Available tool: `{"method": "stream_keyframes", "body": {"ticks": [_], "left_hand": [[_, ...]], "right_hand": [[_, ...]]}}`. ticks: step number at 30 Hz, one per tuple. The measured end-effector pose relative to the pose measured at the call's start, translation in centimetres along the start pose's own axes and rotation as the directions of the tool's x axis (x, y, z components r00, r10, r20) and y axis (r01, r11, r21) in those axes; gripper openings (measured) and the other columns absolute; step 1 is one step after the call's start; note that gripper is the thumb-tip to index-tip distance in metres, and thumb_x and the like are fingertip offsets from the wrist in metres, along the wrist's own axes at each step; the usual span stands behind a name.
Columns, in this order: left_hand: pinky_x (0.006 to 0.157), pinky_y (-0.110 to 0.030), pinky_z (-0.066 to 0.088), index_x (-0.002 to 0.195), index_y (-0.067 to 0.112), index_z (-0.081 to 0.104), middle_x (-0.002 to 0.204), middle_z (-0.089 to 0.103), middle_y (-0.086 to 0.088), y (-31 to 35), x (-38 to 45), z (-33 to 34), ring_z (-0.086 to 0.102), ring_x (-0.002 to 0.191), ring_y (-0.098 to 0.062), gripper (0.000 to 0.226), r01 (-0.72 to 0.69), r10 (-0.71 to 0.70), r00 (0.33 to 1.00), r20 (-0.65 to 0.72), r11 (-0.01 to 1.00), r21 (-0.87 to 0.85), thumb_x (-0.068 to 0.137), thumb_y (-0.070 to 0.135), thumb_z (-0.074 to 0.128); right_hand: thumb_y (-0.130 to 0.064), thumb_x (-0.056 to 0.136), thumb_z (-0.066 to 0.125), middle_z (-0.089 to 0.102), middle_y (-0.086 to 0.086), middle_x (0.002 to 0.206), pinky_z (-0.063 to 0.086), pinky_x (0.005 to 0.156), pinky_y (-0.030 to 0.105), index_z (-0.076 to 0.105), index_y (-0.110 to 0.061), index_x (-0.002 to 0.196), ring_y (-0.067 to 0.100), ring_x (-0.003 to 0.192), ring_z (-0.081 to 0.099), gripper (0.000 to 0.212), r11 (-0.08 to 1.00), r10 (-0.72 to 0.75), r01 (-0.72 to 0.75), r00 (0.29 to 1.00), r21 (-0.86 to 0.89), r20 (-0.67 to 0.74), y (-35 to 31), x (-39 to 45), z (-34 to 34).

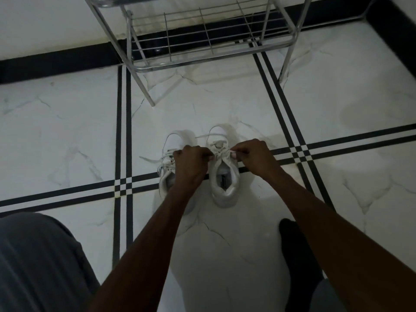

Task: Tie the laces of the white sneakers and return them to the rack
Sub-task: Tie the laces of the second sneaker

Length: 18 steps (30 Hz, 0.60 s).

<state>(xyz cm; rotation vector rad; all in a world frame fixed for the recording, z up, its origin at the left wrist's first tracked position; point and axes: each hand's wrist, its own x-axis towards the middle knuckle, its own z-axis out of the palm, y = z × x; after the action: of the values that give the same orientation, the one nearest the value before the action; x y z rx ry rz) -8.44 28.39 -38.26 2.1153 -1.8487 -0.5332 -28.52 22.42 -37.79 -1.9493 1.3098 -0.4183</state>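
A: What do you see from the head camera?

B: I see two white sneakers (222, 172) side by side on the floor (225, 104), near the metal rack (209, 34).

A: And the hands?

B: I see the left hand (191, 163) and right hand (252, 154) each pinching the laces (221, 150) of the right-side sneaker.

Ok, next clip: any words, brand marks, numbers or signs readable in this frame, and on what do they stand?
None can be read.
Right sneaker: a dark patch on the insole may be a label, too dim and blurred to read.
Left sneaker: no marking shows; the left hand covers part of it.
Metal rack and tiled floor: no text or signs visible.
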Motion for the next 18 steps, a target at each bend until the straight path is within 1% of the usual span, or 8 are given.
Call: {"method": "stream_keyframes", "body": {"ticks": [2,4,6,8,11,14,15,18], "left_hand": [[0.096,-0.047,0.038,0.107,0.023,0.076,0.104,0.074,-0.002,-0.1,-0.2,-0.6,0.059,0.111,-0.033,0.025,-0.006,0.011,1.0,-0.028,0.983,0.184,0.086,0.013,0.067],[0.094,-0.048,0.033,0.1,0.019,0.068,0.101,0.07,-0.001,-1.0,-0.9,-1.0,0.055,0.109,-0.033,0.028,0.028,-0.009,0.998,-0.065,0.951,0.307,0.075,0.007,0.071],[0.092,-0.049,0.032,0.093,0.018,0.062,0.091,0.067,0.0,-2.1,-1.8,-0.8,0.055,0.102,-0.033,0.031,0.054,-0.015,0.995,-0.102,0.915,0.399,0.068,0.003,0.071],[0.092,-0.049,0.029,0.088,0.018,0.061,0.085,0.066,0.0,-2.2,-2.4,-0.2,0.055,0.098,-0.033,0.028,0.065,-0.013,0.993,-0.121,0.898,0.435,0.066,0.001,0.068],[0.091,-0.048,0.027,0.085,0.017,0.062,0.084,0.067,-0.001,-1.7,-2.6,0.1,0.054,0.102,-0.034,0.027,0.064,-0.019,0.993,-0.112,0.909,0.413,0.064,-0.002,0.064],[0.093,-0.048,0.025,0.112,0.02,0.07,0.114,0.072,-0.003,-1.1,-2.2,0.5,0.049,0.123,-0.037,0.049,-0.017,0.031,0.999,-0.036,0.945,0.328,0.068,-0.001,0.065],[0.094,-0.048,0.024,0.122,0.022,0.069,0.123,0.072,-0.001,-0.7,-1.9,0.5,0.047,0.129,-0.036,0.053,-0.036,0.04,0.999,-0.012,0.961,0.275,0.072,0.002,0.069],[0.094,-0.046,0.024,0.121,0.027,0.072,0.118,0.074,0.002,0.6,-1.2,0.8,0.05,0.128,-0.032,0.045,-0.009,0.004,0.999,0.051,0.994,0.105,0.08,0.009,0.072]], "right_hand": [[-0.021,0.091,0.068,0.079,0.004,0.091,0.059,0.075,0.03,0.08,-0.016,0.098,0.014,0.079,0.072,0.015,0.998,0.005,-0.006,0.999,-0.055,-0.034,-0.1,0.0,-0.2],[-0.023,0.089,0.071,0.078,0.002,0.087,0.058,0.07,0.032,0.081,-0.019,0.093,0.019,0.077,0.072,0.012,0.978,0.049,-0.065,0.995,-0.196,-0.088,0.3,-0.3,-0.7],[-0.018,0.084,0.075,0.078,0.0,0.085,0.058,0.069,0.033,0.082,-0.023,0.09,0.021,0.076,0.072,0.011,0.924,0.097,-0.136,0.987,-0.359,-0.125,0.6,-0.9,-0.6],[-0.013,0.083,0.073,0.077,0.0,0.082,0.055,0.07,0.031,0.081,-0.023,0.084,0.022,0.076,0.072,0.013,0.886,0.127,-0.167,0.985,-0.433,-0.121,1.0,-1.2,0.2],[-0.006,0.084,0.069,0.071,0.0,0.077,0.051,0.074,0.035,0.076,-0.018,0.076,0.023,0.079,0.069,0.016,0.906,0.135,-0.149,0.989,-0.396,-0.063,1.4,-0.8,0.6],[0.004,0.085,0.065,0.073,0.011,0.107,0.057,0.086,0.041,0.075,-0.009,0.11,0.027,0.098,0.069,0.03,0.983,0.067,-0.069,0.998,-0.168,-0.018,1.5,-0.9,-0.1],[0.006,0.085,0.065,0.073,0.014,0.111,0.058,0.086,0.04,0.073,-0.007,0.113,0.027,0.099,0.069,0.032,0.993,0.043,-0.043,0.999,-0.107,-0.006,1.4,-1.0,-0.3],[-0.004,0.086,0.067,0.077,0.01,0.09,0.06,0.073,0.041,0.079,-0.012,0.094,0.02,0.076,0.07,0.017,0.995,-0.007,0.007,1.0,-0.095,0.004,1.0,-0.8,0.0]]}}
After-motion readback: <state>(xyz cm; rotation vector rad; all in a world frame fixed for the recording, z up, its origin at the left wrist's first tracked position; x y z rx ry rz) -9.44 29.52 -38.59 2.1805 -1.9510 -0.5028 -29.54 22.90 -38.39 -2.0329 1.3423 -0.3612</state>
